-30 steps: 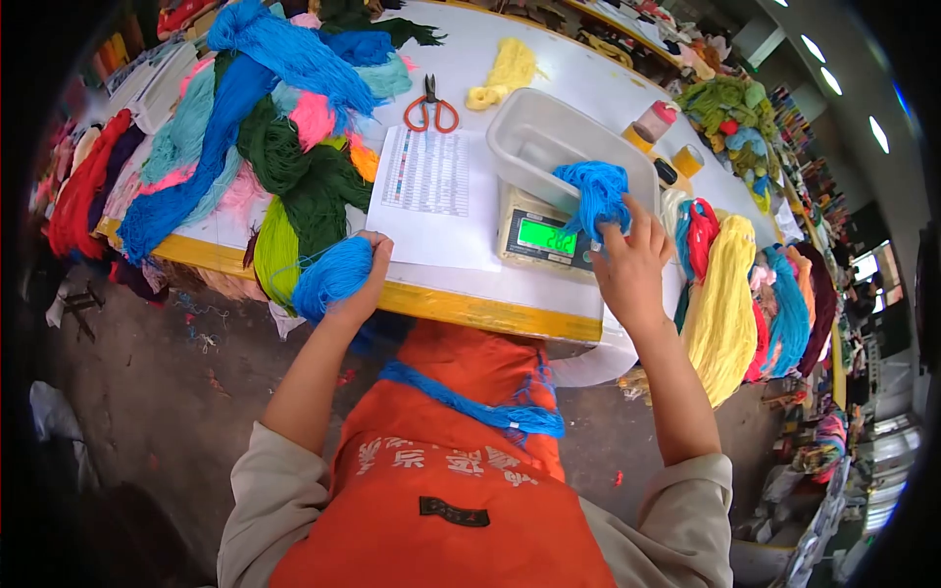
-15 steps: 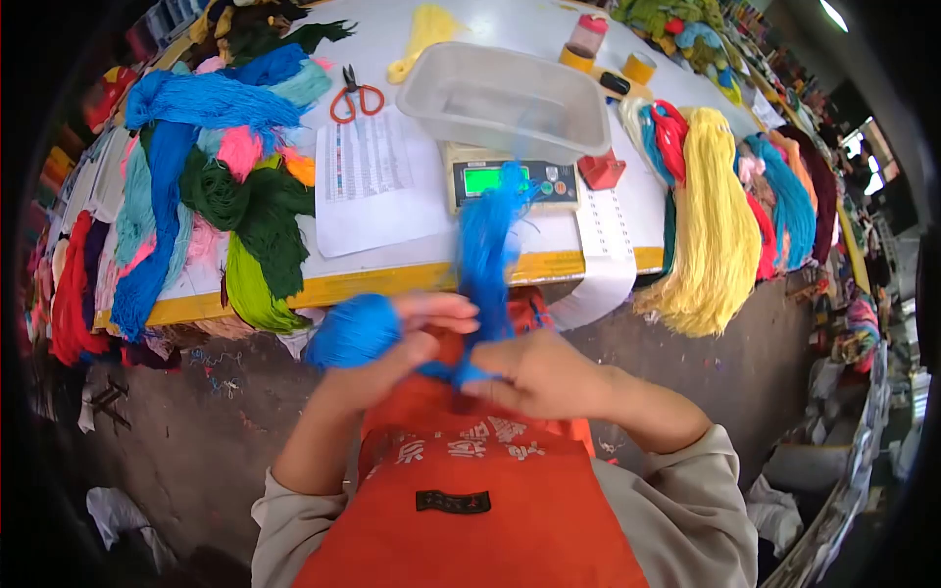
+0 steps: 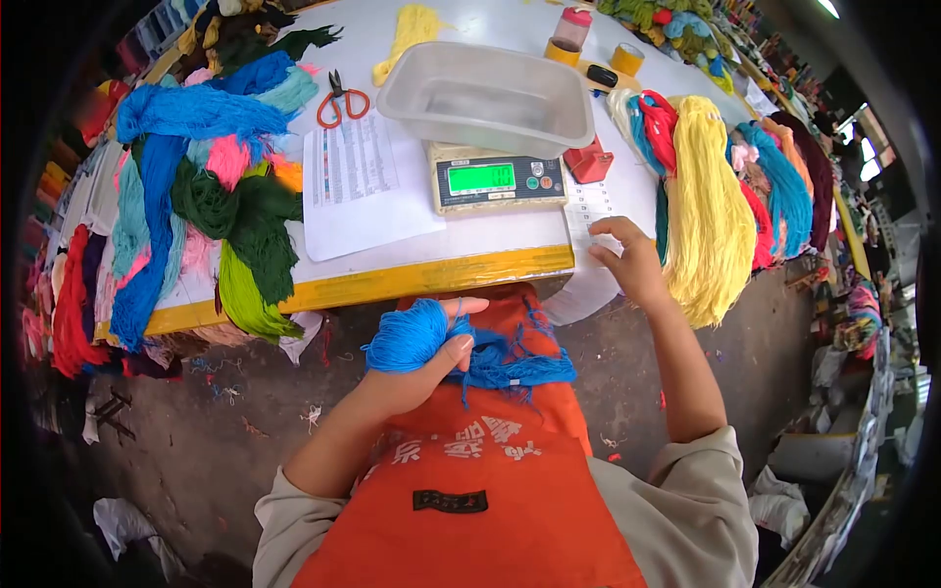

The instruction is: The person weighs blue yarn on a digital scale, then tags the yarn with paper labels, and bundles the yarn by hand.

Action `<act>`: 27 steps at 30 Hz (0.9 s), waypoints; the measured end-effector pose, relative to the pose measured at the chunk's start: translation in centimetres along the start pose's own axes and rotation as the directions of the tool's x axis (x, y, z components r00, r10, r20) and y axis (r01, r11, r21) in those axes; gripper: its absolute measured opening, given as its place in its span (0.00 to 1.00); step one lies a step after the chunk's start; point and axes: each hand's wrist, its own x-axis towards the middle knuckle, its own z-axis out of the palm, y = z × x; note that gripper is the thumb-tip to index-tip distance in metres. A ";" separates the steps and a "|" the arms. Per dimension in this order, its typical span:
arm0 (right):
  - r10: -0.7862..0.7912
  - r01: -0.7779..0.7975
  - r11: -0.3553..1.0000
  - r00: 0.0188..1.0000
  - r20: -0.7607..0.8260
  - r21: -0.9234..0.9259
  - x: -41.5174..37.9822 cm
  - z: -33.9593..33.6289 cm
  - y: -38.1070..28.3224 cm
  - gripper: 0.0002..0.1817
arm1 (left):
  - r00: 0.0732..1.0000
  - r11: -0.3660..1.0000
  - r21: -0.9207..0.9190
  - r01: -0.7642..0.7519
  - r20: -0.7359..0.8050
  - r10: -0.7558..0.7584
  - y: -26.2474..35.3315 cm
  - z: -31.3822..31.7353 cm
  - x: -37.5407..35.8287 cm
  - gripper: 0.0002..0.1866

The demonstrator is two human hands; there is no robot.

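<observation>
My left hand is closed around a bundle of blue yarn in front of the orange apron. The yarn bulges out on the left of the hand, and its loose ends trail to the right over the apron. My right hand is raised at the table's front edge, thumb and fingers apart, holding nothing. It is beside a strip of printed white labels that hangs over the edge. Behind the hands, a digital scale with a lit green display carries a clear plastic tub.
Red-handled scissors lie beside a printed sheet. Several coloured yarn hanks drape over the table's left side, including dark green yarn. Pale yellow yarn hangs over the right edge, near a red dispenser.
My right hand has let go of the blue yarn and moved right and up to the labels. The upright blue strands have dropped across the apron. My left hand still holds the bundle.
</observation>
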 end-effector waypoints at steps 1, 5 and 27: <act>0.004 -0.002 0.999 0.999 0.041 -0.054 0.4 -0.2 0.6 0.14 | 0.999 0.999 -0.008 0.037 0.000 -0.037 0.0 0.0 0.0 0.22; -0.044 0.056 0.993 0.992 0.115 -0.105 1.6 0.5 2.7 0.18 | 0.994 0.994 -0.033 0.108 -0.013 -0.109 -0.3 0.4 0.4 0.20; 0.152 -0.148 0.987 0.987 -0.052 0.065 3.1 -0.7 9.4 0.29 | 0.977 0.975 -0.106 0.194 -0.064 -0.201 -2.6 1.8 2.7 0.17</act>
